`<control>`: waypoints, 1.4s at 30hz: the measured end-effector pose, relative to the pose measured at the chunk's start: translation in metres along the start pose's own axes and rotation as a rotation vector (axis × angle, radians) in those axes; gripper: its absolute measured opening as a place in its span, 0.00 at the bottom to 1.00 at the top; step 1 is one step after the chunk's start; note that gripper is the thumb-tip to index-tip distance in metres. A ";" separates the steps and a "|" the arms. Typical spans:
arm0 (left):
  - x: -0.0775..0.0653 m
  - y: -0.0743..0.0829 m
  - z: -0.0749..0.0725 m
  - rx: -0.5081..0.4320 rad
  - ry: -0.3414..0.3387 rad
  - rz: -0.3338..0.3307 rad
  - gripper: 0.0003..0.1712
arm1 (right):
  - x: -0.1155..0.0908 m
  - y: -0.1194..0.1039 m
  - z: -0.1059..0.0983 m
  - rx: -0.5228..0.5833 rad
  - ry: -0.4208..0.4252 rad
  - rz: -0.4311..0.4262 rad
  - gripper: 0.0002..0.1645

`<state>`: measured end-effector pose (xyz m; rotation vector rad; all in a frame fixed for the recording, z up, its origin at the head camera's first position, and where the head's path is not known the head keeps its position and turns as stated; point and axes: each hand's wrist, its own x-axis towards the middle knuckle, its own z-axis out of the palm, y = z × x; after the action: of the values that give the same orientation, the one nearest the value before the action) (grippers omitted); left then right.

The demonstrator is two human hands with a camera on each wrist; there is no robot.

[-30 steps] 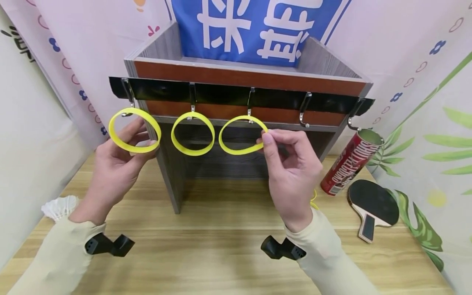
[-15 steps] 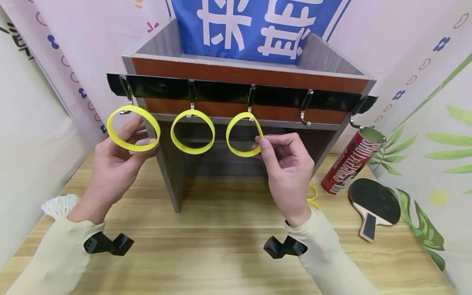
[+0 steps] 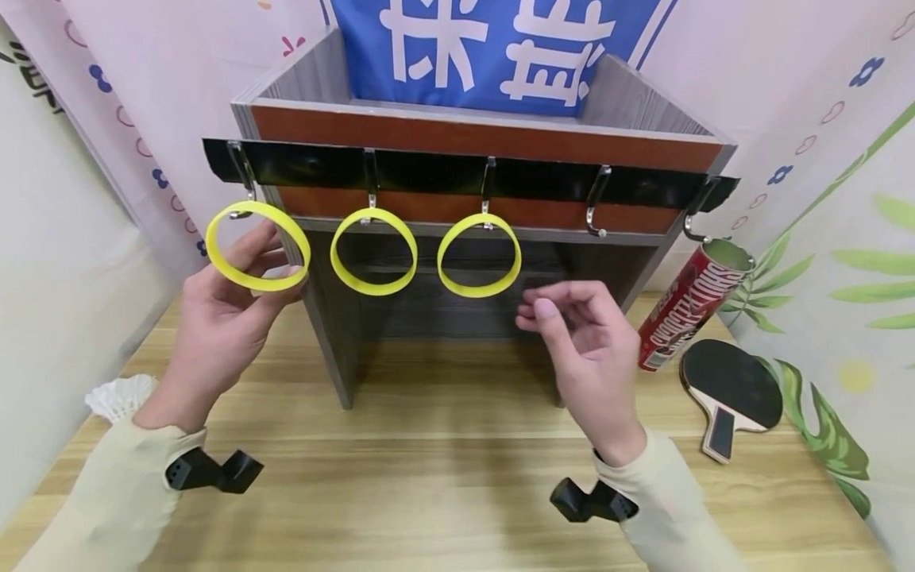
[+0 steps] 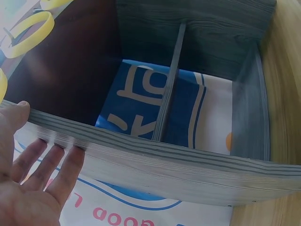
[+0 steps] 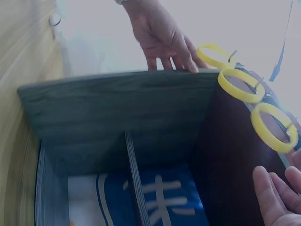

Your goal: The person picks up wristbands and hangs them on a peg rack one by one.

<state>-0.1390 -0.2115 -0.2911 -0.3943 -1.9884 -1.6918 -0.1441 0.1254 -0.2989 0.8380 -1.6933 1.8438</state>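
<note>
Three yellow rings hang from the hooks of a black rail (image 3: pixel 429 171): the left ring (image 3: pixel 246 281), the middle ring (image 3: pixel 373 289) and the right ring (image 3: pixel 477 291). The rail runs across the front of a grey wooden shelf (image 3: pixel 325 334). My left hand (image 3: pixel 221 318) grips the shelf's side panel (image 4: pixel 141 146), thumb at its edge and fingers against its outer face. The left ring overlaps this hand in the head view. My right hand (image 3: pixel 596 357) is apart from the right ring, below and right of it, its fingers loosely bent around nothing.
Two bare hooks, one of them a silver hook (image 3: pixel 595 214), follow on the right of the rail. A red can-like tube (image 3: pixel 689 310) and a table tennis bat (image 3: pixel 736 381) are on the table at right. A white shuttlecock (image 3: pixel 120 397) lies at left.
My right hand has let go of the right ring and drawn back down and right. That ring, earlier pulled out of shape, now hangs round on its hook. My left hand stays put.
</note>
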 end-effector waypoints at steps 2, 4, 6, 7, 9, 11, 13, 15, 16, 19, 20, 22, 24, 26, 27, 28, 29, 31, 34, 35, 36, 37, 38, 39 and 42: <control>0.000 0.000 0.001 -0.020 0.010 -0.004 0.37 | -0.004 -0.001 -0.012 0.002 -0.017 -0.033 0.03; 0.000 0.000 0.001 -0.046 0.022 -0.007 0.37 | -0.007 -0.002 -0.024 0.020 -0.035 -0.049 0.05; -0.001 0.000 0.001 -0.059 0.029 -0.004 0.38 | -0.011 -0.002 -0.037 0.031 -0.036 -0.042 0.07; -0.001 0.000 0.001 -0.069 0.031 -0.002 0.38 | -0.013 -0.002 -0.044 0.035 -0.029 -0.029 0.08; -0.002 0.000 0.001 -0.089 0.036 0.002 0.38 | -0.018 0.000 -0.058 0.046 0.003 0.014 0.09; -0.002 0.000 0.000 -0.111 0.039 0.004 0.38 | -0.023 0.002 -0.072 0.017 0.051 0.089 0.09; -0.002 0.000 0.000 -0.107 0.040 0.005 0.38 | -0.029 0.006 -0.087 -0.016 0.101 0.173 0.06; -0.002 0.001 0.000 -0.095 0.040 0.003 0.38 | -0.034 0.011 -0.101 -0.083 0.142 0.275 0.04; -0.002 0.001 0.000 -0.088 0.039 0.002 0.38 | -0.037 0.014 -0.108 -0.114 0.151 0.328 0.03; -0.002 0.001 0.000 -0.075 0.035 -0.004 0.38 | -0.046 0.029 -0.130 -0.162 0.130 0.461 0.03; -0.002 0.001 0.000 -0.077 0.035 -0.006 0.38 | -0.048 0.035 -0.137 -0.179 0.112 0.505 0.03; -0.002 0.000 0.000 -0.065 0.033 -0.009 0.38 | -0.055 0.046 -0.150 -0.213 0.074 0.581 0.04; -0.002 0.000 0.001 -0.054 0.030 -0.016 0.38 | -0.060 0.057 -0.160 -0.305 0.022 0.650 0.08; -0.003 0.000 0.001 -0.040 0.030 -0.022 0.38 | -0.065 0.066 -0.170 -0.439 -0.043 0.710 0.13; -0.003 0.000 0.001 -0.040 0.031 -0.026 0.38 | -0.067 0.071 -0.174 -0.509 -0.082 0.732 0.15; -0.003 0.000 0.001 -0.039 0.030 -0.029 0.38 | -0.070 0.075 -0.177 -0.577 -0.125 0.750 0.17; -0.003 0.000 0.001 -0.033 0.029 -0.029 0.38 | -0.072 0.079 -0.181 -0.641 -0.167 0.762 0.18; -0.002 0.000 0.002 -0.021 0.025 -0.029 0.38 | -0.076 0.086 -0.187 -0.709 -0.229 0.787 0.19; -0.001 0.000 0.002 0.011 0.016 -0.027 0.38 | -0.082 0.096 -0.194 -0.734 -0.295 0.828 0.17; -0.001 0.000 0.002 0.017 0.015 -0.026 0.38 | -0.083 0.098 -0.195 -0.735 -0.308 0.839 0.17; -0.001 0.000 0.001 0.014 0.014 -0.027 0.38 | -0.084 0.100 -0.196 -0.732 -0.314 0.848 0.16; 0.000 0.000 0.002 0.010 0.014 -0.027 0.38 | -0.085 0.101 -0.197 -0.736 -0.321 0.855 0.15; 0.000 0.000 0.002 -0.002 0.016 -0.027 0.38 | -0.085 0.101 -0.197 -0.745 -0.327 0.859 0.14; 0.000 0.000 0.002 -0.018 0.019 -0.025 0.38 | -0.085 0.102 -0.197 -0.758 -0.332 0.857 0.14; -0.001 -0.001 0.003 -0.067 0.028 -0.018 0.38 | -0.083 0.101 -0.194 -0.796 -0.337 0.858 0.13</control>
<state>-0.1394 -0.2086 -0.2924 -0.3751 -1.9253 -1.7695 -0.1804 0.3111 -0.4363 0.0525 -3.0102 1.2160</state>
